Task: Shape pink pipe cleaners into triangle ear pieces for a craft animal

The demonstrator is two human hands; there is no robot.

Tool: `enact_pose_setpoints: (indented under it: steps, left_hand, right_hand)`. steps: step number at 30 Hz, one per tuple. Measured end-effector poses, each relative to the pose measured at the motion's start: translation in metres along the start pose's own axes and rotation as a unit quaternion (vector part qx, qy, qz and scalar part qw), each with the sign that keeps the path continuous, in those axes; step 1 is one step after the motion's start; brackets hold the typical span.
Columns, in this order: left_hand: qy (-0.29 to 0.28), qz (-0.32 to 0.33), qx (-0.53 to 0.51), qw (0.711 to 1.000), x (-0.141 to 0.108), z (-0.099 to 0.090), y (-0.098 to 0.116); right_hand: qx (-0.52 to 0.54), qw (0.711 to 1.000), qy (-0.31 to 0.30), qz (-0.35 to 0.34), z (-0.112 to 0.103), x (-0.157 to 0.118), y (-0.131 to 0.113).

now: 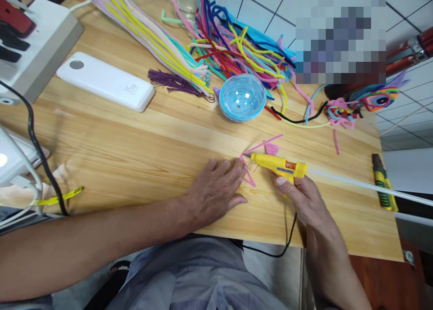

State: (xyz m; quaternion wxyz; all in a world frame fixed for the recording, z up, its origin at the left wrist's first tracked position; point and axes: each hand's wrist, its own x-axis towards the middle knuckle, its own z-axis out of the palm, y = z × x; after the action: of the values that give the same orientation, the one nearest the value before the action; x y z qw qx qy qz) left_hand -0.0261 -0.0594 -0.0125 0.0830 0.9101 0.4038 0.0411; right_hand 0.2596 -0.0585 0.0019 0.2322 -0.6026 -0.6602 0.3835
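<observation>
My right hand [304,195] is wrapped round the handle of a yellow hot glue gun [279,164], with a long whitish glue stick [358,181] trailing from its back. The nozzle points left and meets a bent pink pipe cleaner [262,144] on the table. My left hand [216,188] lies palm down, fingers stretched out, the fingertips at the pipe cleaner's left edge; they partly hide it. Just beyond the nozzle rests a small pink fringed piece [271,148]. A thin wire stand shows under the gun's front.
Ahead stand a blue glass-like bowl [242,98], a purple tassel [174,83] and heaped coloured pipe cleaners [237,48]. At left are a white power bank [106,80], a power strip [43,43] and cables. A green-yellow cutter [382,183] lies by the right edge.
</observation>
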Motion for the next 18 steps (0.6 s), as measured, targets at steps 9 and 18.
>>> enact_pose_setpoints:
  steps: [9,18]
  left_hand:
    - [0.016,0.003,0.002,1.000,-0.0003,0.0016,0.0000]
    - [0.006,0.002,0.006,1.000,0.0001,0.0001,-0.0002]
  right_hand:
    - [0.002,1.000,-0.014,0.010,0.0009,0.0004,0.0020]
    - [0.015,1.000,0.015,0.015,0.0004,0.0002,-0.0033]
